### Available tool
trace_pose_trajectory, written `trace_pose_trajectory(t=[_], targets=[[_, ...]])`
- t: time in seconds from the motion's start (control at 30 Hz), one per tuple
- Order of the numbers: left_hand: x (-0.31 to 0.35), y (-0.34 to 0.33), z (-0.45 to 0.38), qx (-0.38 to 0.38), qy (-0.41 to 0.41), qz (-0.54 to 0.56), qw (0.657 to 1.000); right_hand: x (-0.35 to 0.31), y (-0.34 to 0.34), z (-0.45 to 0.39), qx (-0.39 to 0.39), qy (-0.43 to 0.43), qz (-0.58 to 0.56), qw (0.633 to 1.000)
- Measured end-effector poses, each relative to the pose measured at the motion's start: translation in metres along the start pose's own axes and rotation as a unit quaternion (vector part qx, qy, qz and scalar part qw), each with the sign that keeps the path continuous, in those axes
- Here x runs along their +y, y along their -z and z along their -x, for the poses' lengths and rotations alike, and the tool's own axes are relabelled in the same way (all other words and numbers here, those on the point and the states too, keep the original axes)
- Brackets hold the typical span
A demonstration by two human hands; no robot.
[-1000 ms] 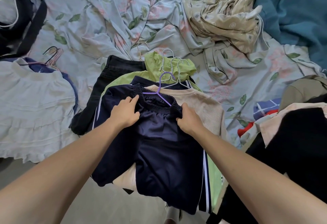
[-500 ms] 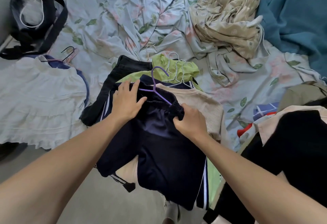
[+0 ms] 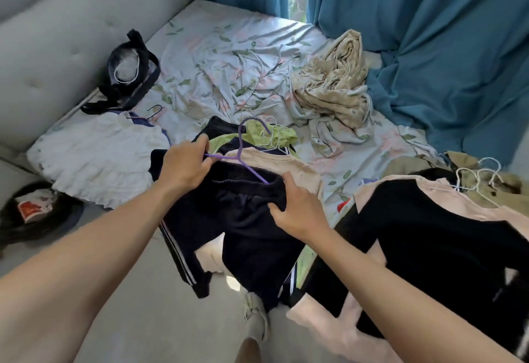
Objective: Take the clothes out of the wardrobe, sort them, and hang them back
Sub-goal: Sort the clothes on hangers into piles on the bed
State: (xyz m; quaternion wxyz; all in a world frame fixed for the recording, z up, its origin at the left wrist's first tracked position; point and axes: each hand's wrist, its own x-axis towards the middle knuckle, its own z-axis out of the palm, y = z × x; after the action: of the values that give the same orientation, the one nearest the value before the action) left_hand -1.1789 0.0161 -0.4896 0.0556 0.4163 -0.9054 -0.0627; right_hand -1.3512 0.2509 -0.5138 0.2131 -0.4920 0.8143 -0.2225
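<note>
left hand (image 3: pixel 186 166) pinches the purple hanger (image 3: pixel 243 159); right hand (image 3: pixel 297 208) grips the navy shorts (image 3: pixel 237 219) waistband between both hands. keep the waistband taut, slide the hanger arm fully in.

Left hand (image 3: pixel 186 166) off waistband, now pinching purple hanger (image 3: pixel 243 159) at left shoulder. Hanger raised, hook standing above green top (image 3: pixel 274 135). Right hand (image 3: pixel 297 211) slid lower, gripping bunched waistband of navy shorts (image 3: pixel 246 219). Shorts lifted, legs dangling over bed edge. View tilted up: curtains (image 3: pixel 429 33), headboard (image 3: pixel 71 33) now visible.
</note>
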Motion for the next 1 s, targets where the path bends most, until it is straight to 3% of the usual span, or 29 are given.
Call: trace_pose_trajectory(t=[0.2, 0.43, 0.57, 0.73, 0.87, 1.0], targets=[[0.01, 0.146, 0.102, 0.037, 0.017, 0.026, 0.999, -0.091, 0.082, 0.101, 0.059, 0.073, -0.008, 0.996], [-0.027, 0.262, 0.209, 0.08, 0.089, 0.065, 0.991, -0.185, 0.124, 0.139, 0.121, 0.187, 0.076, 0.972], [-0.076, 0.302, 0.249, 0.122, 0.117, 0.079, 0.982, -0.256, 0.118, 0.142, 0.078, 0.221, 0.046, 0.971], [-0.157, 0.323, 0.285, 0.109, 0.17, 0.065, 0.977, -0.342, 0.081, 0.115, 0.015, 0.216, 0.082, 0.973], [-0.231, 0.336, 0.292, 0.064, 0.195, 0.132, 0.97, -0.402, 0.047, 0.091, 0.013, 0.213, 0.069, 0.975], [-0.313, 0.346, 0.285, 0.037, 0.161, 0.21, 0.964, -0.447, 0.027, 0.063, 0.034, 0.202, 0.063, 0.977]])
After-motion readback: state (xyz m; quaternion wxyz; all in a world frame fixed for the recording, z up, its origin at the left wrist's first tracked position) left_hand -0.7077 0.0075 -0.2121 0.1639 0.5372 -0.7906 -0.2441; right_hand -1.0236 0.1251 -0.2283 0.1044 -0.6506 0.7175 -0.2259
